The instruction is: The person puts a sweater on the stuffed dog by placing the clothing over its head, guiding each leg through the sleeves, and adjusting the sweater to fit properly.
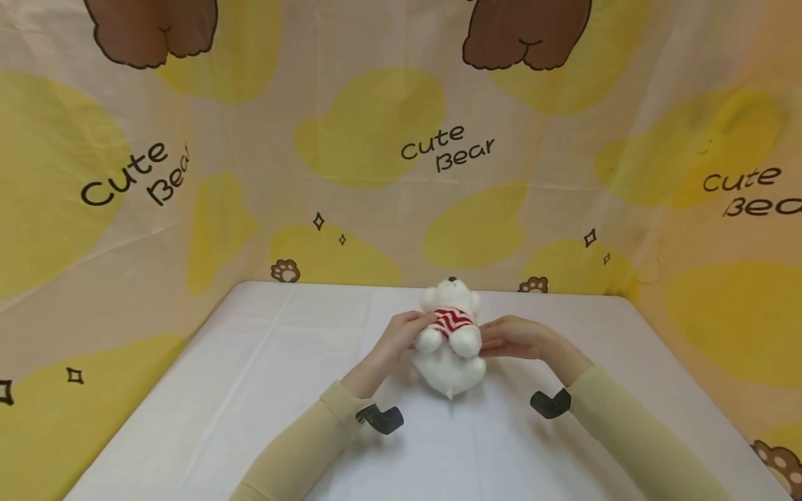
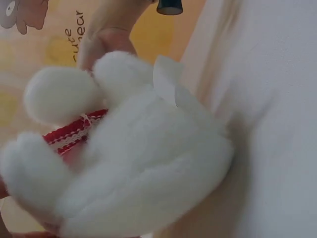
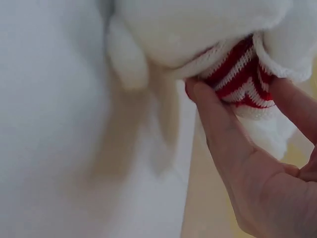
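Observation:
A white plush bear (image 1: pixel 450 369) in a red-and-white striped knitted sweater (image 1: pixel 451 321) is tilted back over the table, its dark nose pointing up and away. From the left side my left hand (image 1: pixel 401 335) grips it, the fingers at the sweater. On the other side my right hand (image 1: pixel 516 337) holds it as well. The right wrist view has the thumb and fingers of that hand (image 3: pixel 257 173) around the sweater. Seen from the left wrist, the fluffy underside (image 2: pixel 148 158) fills much of the frame, and a small white tag (image 2: pixel 167 80) sticks out.
The bear is above a white-covered table (image 1: pixel 301 410), towards its far edge. Behind and at both sides hangs a yellow-patterned cloth (image 1: pixel 370 125) with bear prints and lettering. Dark camera mounts (image 1: pixel 379 419) stick out at the wrists.

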A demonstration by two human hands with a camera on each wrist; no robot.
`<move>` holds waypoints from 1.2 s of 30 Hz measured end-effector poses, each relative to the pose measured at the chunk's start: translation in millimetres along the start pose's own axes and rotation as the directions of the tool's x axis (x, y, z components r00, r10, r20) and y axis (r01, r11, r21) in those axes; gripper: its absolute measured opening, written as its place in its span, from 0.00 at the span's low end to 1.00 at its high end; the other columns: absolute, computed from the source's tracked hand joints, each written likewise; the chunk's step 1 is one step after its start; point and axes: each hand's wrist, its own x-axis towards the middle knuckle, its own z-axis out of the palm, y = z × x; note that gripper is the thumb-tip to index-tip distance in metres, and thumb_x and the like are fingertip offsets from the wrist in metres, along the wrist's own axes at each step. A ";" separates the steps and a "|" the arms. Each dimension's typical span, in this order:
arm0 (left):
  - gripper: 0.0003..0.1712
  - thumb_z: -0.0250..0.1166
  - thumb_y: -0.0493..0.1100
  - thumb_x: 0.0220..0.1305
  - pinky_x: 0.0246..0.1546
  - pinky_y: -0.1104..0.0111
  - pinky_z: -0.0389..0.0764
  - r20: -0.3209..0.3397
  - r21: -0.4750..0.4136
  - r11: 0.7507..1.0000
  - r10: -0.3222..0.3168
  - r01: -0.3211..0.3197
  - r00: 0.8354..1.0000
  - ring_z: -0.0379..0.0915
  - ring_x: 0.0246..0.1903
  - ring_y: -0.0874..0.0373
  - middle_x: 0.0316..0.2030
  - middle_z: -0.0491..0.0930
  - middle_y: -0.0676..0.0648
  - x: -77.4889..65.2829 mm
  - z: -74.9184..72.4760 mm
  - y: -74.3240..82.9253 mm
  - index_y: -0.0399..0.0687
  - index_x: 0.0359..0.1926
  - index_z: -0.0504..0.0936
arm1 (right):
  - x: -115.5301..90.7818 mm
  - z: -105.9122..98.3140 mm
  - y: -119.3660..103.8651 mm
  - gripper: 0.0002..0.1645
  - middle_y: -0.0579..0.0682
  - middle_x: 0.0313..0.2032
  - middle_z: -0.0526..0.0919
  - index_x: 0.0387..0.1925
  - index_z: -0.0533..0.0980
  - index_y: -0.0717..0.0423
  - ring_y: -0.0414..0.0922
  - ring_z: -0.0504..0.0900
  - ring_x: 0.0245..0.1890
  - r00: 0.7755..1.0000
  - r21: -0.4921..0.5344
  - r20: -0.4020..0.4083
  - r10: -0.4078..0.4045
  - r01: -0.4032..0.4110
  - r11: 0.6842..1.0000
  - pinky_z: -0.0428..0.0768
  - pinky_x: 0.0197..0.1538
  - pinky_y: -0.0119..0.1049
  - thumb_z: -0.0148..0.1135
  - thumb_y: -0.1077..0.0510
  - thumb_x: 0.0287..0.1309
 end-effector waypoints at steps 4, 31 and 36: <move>0.22 0.61 0.55 0.60 0.52 0.62 0.74 0.006 0.082 0.995 0.057 -0.057 0.998 0.74 0.47 0.56 0.45 0.82 0.46 -1.9 1.4 6.7 0.42 0.46 0.82 | 3.3 3.4 11.3 0.27 0.57 0.51 0.78 0.61 0.61 0.79 0.44 0.80 0.48 1.000 0.026 -0.015 0.028 -0.027 0.999 0.69 0.62 0.49 0.49 0.64 0.66; 0.13 0.66 0.48 0.57 0.46 0.69 0.73 0.236 0.493 0.732 0.408 -0.470 0.882 0.74 0.43 0.60 0.41 0.80 0.52 -33.5 36.8 11.6 0.51 0.43 0.84 | -11.5 15.1 39.6 0.14 0.44 0.28 0.78 0.39 0.79 0.68 0.37 0.76 0.31 0.984 -0.031 -0.173 0.037 -0.043 0.999 0.78 0.39 0.27 0.49 0.63 0.61; 0.15 0.66 0.46 0.57 0.46 0.70 0.73 0.283 0.521 0.679 0.434 -0.517 0.855 0.74 0.44 0.59 0.42 0.83 0.52 -38.3 36.5 11.5 0.49 0.46 0.84 | -3.2 21.1 47.9 0.18 0.48 0.36 0.78 0.45 0.75 0.74 0.38 0.76 0.39 0.988 -0.009 -0.153 0.015 -0.017 1.000 0.77 0.44 0.28 0.48 0.62 0.63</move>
